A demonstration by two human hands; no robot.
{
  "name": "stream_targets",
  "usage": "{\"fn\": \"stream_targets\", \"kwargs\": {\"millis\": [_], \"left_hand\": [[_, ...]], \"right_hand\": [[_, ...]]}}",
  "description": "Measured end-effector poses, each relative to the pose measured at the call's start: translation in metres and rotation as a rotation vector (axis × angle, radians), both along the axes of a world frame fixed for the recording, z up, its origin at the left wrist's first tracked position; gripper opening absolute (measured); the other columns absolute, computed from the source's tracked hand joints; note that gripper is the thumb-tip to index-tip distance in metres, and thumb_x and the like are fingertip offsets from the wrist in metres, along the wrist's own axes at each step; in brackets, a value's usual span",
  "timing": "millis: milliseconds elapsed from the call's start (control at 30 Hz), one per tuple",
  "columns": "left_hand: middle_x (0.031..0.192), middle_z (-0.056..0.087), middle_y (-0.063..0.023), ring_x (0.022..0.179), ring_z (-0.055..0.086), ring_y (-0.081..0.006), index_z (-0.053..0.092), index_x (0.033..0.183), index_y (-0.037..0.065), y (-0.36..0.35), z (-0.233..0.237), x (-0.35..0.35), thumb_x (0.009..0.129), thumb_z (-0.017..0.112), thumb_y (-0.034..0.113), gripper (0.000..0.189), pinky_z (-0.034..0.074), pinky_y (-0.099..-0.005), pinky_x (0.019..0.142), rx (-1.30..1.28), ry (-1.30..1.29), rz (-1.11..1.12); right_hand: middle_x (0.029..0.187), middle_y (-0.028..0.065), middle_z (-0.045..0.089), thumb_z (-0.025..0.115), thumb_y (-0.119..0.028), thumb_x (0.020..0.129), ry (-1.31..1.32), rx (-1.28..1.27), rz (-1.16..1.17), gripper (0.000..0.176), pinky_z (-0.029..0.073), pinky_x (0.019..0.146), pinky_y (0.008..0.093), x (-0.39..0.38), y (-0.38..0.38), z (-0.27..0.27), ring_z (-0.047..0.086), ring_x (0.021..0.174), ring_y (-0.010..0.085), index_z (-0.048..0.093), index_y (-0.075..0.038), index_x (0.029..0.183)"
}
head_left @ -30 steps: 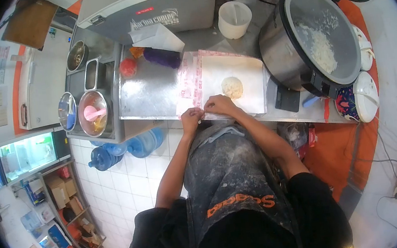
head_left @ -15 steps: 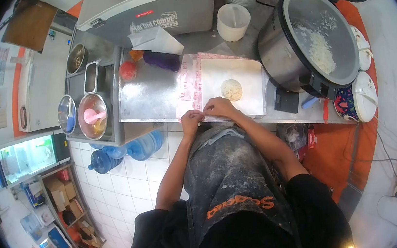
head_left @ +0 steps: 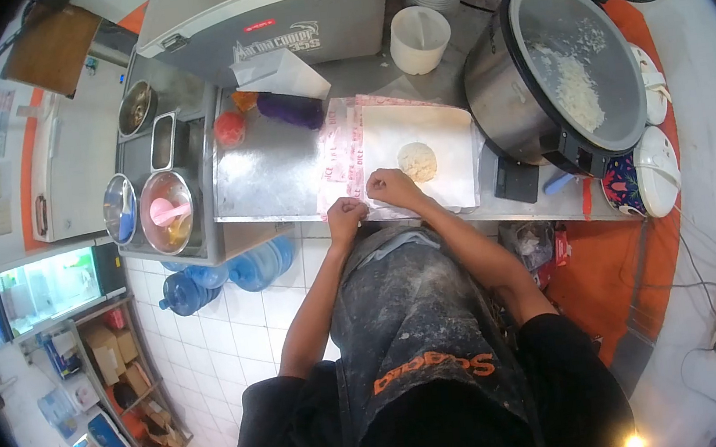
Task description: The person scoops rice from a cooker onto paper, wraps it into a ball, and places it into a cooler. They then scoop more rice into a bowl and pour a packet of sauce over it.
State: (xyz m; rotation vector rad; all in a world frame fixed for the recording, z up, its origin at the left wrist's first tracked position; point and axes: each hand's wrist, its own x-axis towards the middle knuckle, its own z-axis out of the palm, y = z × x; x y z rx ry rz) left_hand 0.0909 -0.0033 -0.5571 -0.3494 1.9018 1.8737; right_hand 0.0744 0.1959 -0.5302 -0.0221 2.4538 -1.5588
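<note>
Two hands, one round rice mound

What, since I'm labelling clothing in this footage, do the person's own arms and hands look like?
The left hand and right hand are ungloved, and no watch shows at either wrist; rings would be too small to tell. Plain black short sleeves leave the forearms bare. Between them is a dark apron with pale smudges and orange lettering.

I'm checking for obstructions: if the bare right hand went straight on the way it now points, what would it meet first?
Probably the flat white, pink-printed paper sheet just ahead of the right hand; whether it would touch the sheet or pass above is unclear from this view.
</note>
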Motion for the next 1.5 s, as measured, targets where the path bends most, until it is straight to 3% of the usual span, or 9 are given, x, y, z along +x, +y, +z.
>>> {"fn": "stream_targets", "kwargs": {"millis": [100,167,300,367,467,867,1233,1433,1500], "left_hand": [[0.077,0.07,-0.0099,0.067,0.066,-0.0144,0.065,0.093,-0.005,0.003,0.009,-0.006,0.083,0.072,0.002,0.014,0.053,-0.0259,0.063,0.033,0.019,-0.011],[0.08,0.072,-0.011,0.068,0.068,-0.0151,0.068,0.094,-0.006,0.007,0.028,-0.011,0.084,0.071,0.004,0.014,0.054,-0.0261,0.064,-0.341,0.301,-0.105],[0.085,0.074,-0.0114,0.07,0.069,-0.015,0.071,0.094,-0.006,0.009,0.041,-0.024,0.088,0.071,0.006,0.014,0.055,-0.0259,0.064,-0.117,0.143,-0.132],[0.088,0.075,-0.0112,0.071,0.07,-0.0143,0.071,0.098,-0.007,0.014,0.041,-0.025,0.091,0.07,0.008,0.016,0.056,-0.0257,0.064,0.079,-0.104,-0.031],[0.09,0.075,-0.0115,0.071,0.071,-0.0141,0.071,0.102,-0.007,0.011,0.038,-0.026,0.092,0.07,0.008,0.018,0.058,-0.026,0.065,0.033,-0.182,-0.073],[0.095,0.074,-0.0144,0.082,0.072,-0.0181,0.068,0.118,-0.01,0.008,0.018,-0.034,0.093,0.068,0.003,0.028,0.06,-0.03,0.074,-0.012,0.103,-0.3],[0.091,0.076,-0.0135,0.077,0.071,-0.0151,0.07,0.112,-0.01,-0.001,0.011,-0.042,0.09,0.071,0.003,0.026,0.057,-0.0277,0.072,0.055,0.039,-0.325],[0.092,0.076,-0.0138,0.078,0.071,-0.0157,0.07,0.112,-0.01,-0.004,0.016,-0.046,0.089,0.071,0.003,0.026,0.057,-0.0279,0.072,0.069,0.033,-0.374],[0.092,0.076,-0.0139,0.078,0.071,-0.016,0.069,0.112,-0.011,-0.006,0.015,-0.047,0.089,0.071,0.002,0.027,0.057,-0.028,0.073,0.071,0.038,-0.388]], "right_hand": [[0.089,0.0135,0.075,0.073,-0.025,0.086,-0.072,-0.049,0.046,0.024,0.055,0.079,0.0348,-0.005,0.004,-0.002,0.071,0.082,0.0223,0.077,-0.005,0.097],[0.091,0.0132,0.076,0.072,-0.025,0.088,-0.08,-0.057,0.081,0.025,0.055,0.079,0.0346,-0.007,0.01,-0.006,0.071,0.083,0.0213,0.076,-0.004,0.099],[0.095,0.0125,0.076,0.067,-0.025,0.096,-0.142,-0.1,0.15,0.028,0.055,0.082,0.034,-0.007,0.017,-0.019,0.07,0.086,0.0194,0.074,0.001,0.106],[0.096,0.0126,0.076,0.067,-0.024,0.096,-0.147,-0.112,0.143,0.029,0.055,0.082,0.0339,-0.007,0.017,-0.022,0.07,0.087,0.0195,0.074,0.001,0.107],[0.096,0.0128,0.076,0.066,-0.024,0.097,-0.164,-0.122,0.126,0.029,0.055,0.083,0.0338,-0.002,0.018,-0.024,0.07,0.088,0.0198,0.073,0.002,0.109],[0.097,0.013,0.076,0.067,-0.022,0.098,-0.138,-0.101,0.058,0.026,0.055,0.083,0.0343,0.0,0.013,-0.027,0.071,0.089,0.0208,0.073,0.0,0.109],[0.098,0.0172,0.077,0.071,-0.028,0.094,-0.161,-0.09,0.054,0.031,0.056,0.083,0.0372,0.0,0.012,-0.034,0.073,0.09,0.026,0.075,-0.001,0.109],[0.096,0.0177,0.077,0.07,-0.027,0.094,-0.174,-0.065,0.06,0.029,0.056,0.08,0.0372,0.0,0.012,-0.027,0.073,0.087,0.0253,0.076,-0.002,0.107],[0.092,0.0129,0.076,0.068,-0.026,0.096,-0.192,-0.062,0.08,0.029,0.054,0.08,0.0349,-0.001,0.011,-0.024,0.069,0.085,0.0202,0.075,0.0,0.106]]}}
